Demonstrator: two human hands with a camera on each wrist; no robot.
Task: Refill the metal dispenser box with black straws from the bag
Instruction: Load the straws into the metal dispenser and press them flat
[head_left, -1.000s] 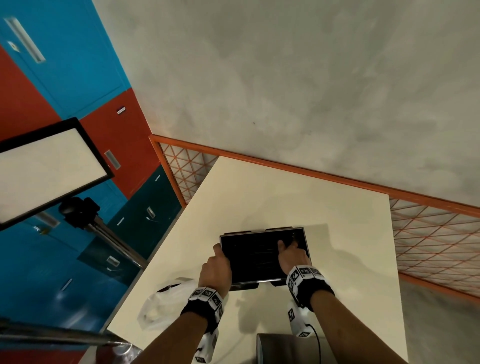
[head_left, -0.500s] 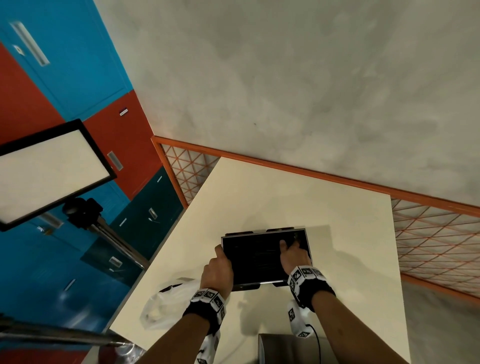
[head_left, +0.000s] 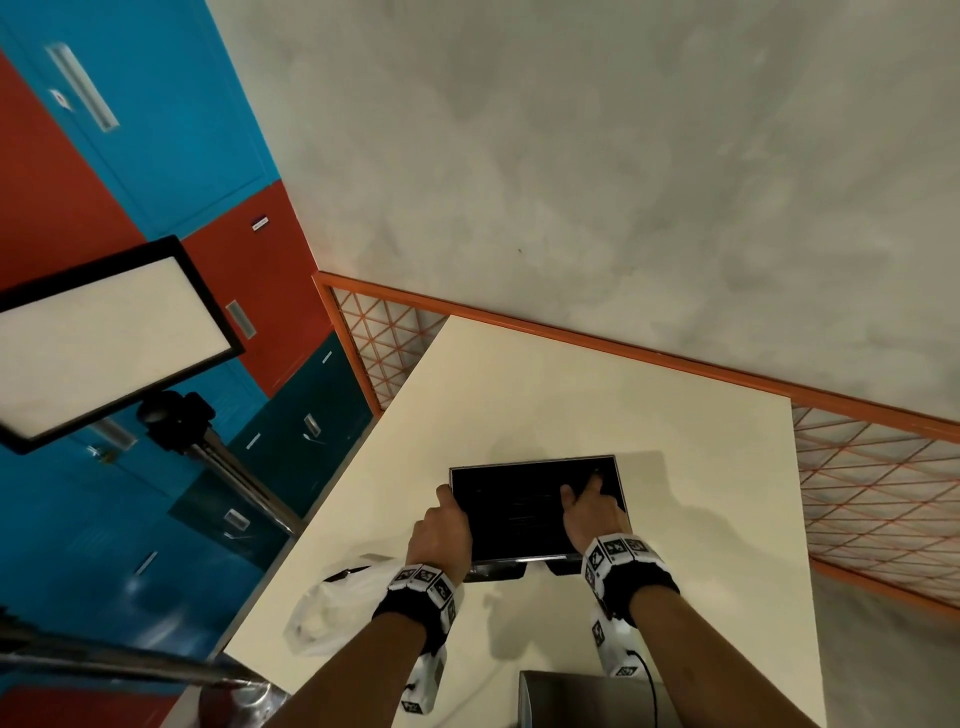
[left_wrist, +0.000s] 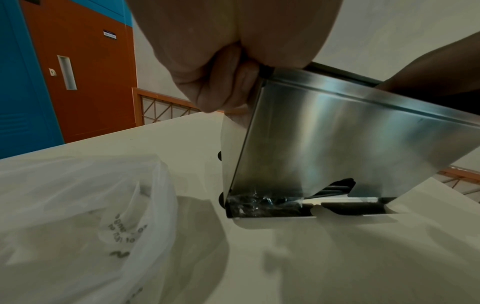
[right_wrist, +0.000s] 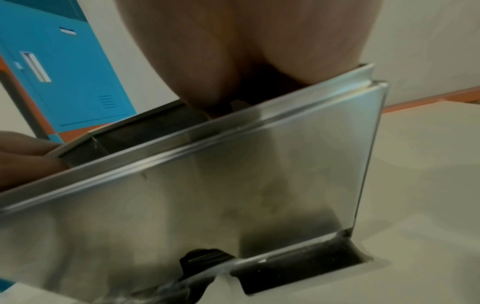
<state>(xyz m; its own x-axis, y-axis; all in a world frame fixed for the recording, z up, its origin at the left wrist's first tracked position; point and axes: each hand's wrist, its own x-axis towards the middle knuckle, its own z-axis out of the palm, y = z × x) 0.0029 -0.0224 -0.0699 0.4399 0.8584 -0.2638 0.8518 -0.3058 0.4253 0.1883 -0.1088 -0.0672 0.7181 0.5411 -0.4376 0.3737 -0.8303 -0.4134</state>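
Note:
The metal dispenser box (head_left: 622, 499) stands on the cream table (head_left: 597, 395), its top open and its inside dark with black straws (head_left: 514, 514). My left hand (head_left: 447, 501) grips the box's left rim, the fingers (left_wrist: 223, 82) curled over the near corner. With thumb and index finger stretched out, my right hand (head_left: 582, 488) reaches into the right side of the box and touches the straws. More straws (left_wrist: 335, 189) show through the cutout at the foot of the box (left_wrist: 350, 139). The right wrist view shows the shiny front wall (right_wrist: 233, 185) with my palm above it.
A thin white plastic bag (head_left: 332, 608) lies crumpled at the table's left edge, close to my left wrist (left_wrist: 78, 226). A grey metal piece (head_left: 571, 696) sits at the near edge. An orange lattice rail (head_left: 872, 499) borders the table; a light panel on a tripod (head_left: 104, 338) stands left.
Both hands keep their places on the box. The right index finger now stretches a little further toward the far right corner.

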